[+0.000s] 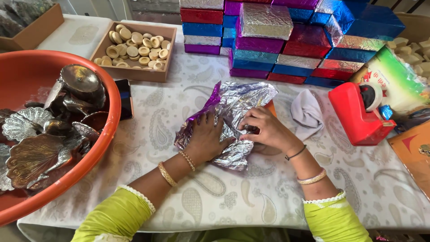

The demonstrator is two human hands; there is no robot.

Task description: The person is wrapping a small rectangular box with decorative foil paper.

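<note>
Hands: both of mine rest on the foil parcel, near the middle of the table, a little toward my edge.
Left hand: spread flat, palm pressing the foil's left half down.
Right hand: fingers curled, pinching a foil fold at the parcel's right side.
Parcel: silver outside, purple lining showing at its top left; long axis slants from near-centre up toward the far right.
Nearer hand: both touch it; my right sits at the open fold.
Around: orange tub of metal pieces at the left edge, tape dispenser to the right, wrapped boxes along the far edge.
</note>
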